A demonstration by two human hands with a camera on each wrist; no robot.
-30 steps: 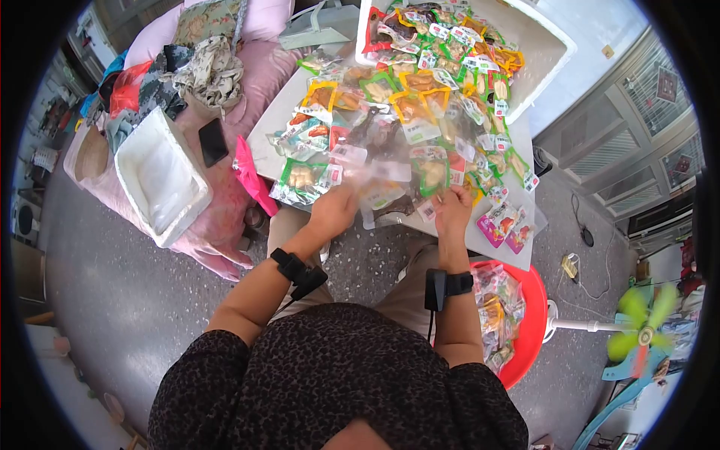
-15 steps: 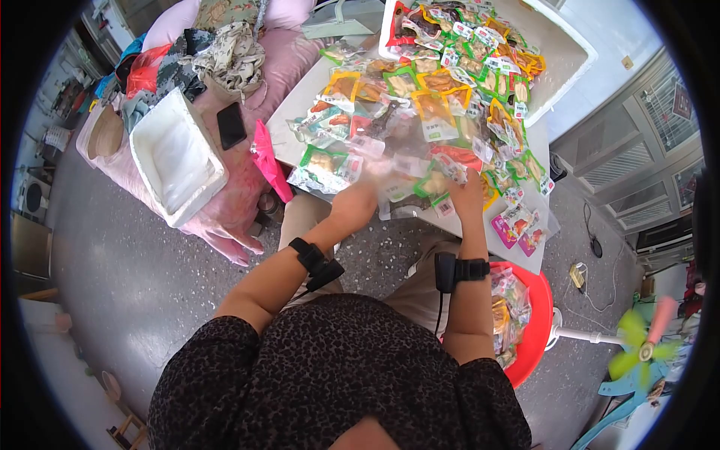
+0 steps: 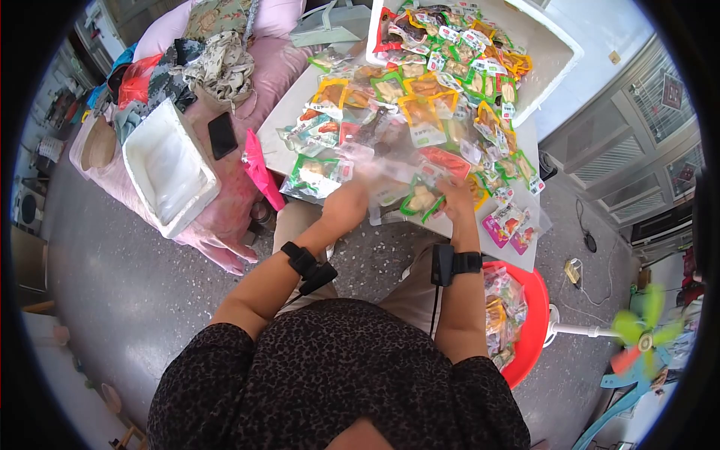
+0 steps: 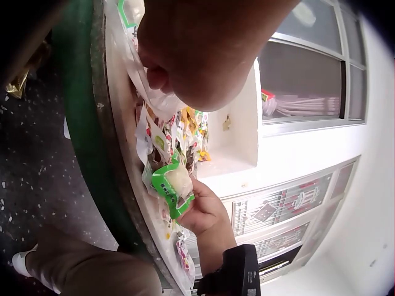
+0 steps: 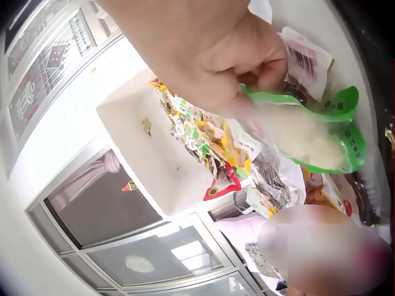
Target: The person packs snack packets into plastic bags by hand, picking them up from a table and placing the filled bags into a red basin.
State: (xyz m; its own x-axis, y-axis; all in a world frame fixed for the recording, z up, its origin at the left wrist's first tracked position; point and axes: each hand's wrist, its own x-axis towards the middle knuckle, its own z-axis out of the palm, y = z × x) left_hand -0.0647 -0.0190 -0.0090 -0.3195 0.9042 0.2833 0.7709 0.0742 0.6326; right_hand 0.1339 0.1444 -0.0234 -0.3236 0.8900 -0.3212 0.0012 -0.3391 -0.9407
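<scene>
My right hand (image 3: pixel 457 201) pinches one edge of a green-bordered clear food packet (image 3: pixel 421 199) with pale pieces inside, over the table's near edge. In the right wrist view, the thumb and curled fingers hold the packet (image 5: pixel 302 132) by its side. My left hand (image 3: pixel 346 206) is to the left of it, fingers curled on a clear plastic bag (image 4: pixel 133 71) that runs along the table edge in the left wrist view. Beneath and around both hands lie several other packets, among them a red one (image 3: pixel 444 159) and a green-bordered one (image 3: pixel 313 171).
A white foam box (image 3: pixel 551 75) heaped with packets stands at the table's far side. A red tub (image 3: pixel 534 322) of packets sits below right. On the pink-covered bed to the left are an empty foam box (image 3: pixel 169 176), a phone (image 3: pixel 222 136) and a pink umbrella (image 3: pixel 259 172).
My right hand has lifted the green-bordered packet off the pile and tilted it, uncovering the red packet behind. The left hand has stayed near the same place.
</scene>
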